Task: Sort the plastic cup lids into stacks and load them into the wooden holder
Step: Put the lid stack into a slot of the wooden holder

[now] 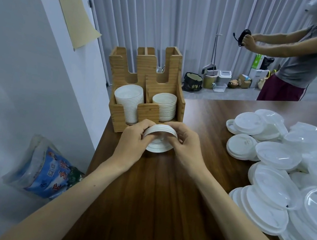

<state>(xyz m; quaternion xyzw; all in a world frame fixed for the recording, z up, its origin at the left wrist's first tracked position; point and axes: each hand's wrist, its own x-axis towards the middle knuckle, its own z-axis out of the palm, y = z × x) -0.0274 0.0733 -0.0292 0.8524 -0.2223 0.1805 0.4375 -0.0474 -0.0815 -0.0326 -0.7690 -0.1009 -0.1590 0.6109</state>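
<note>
Left hand [133,139] and right hand [186,141] both clamped on a small lid stack [160,139], fingers curled round its rim, tilted just above the worktop [153,199]. Wooden holder [147,90] directly behind it, both front slots holding lid stacks. Loose lids [279,176] piled at right, well apart.

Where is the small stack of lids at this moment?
In the head view, the small stack of lids is at the centre, held between the left hand and right hand, just in front of the wooden holder.
</note>
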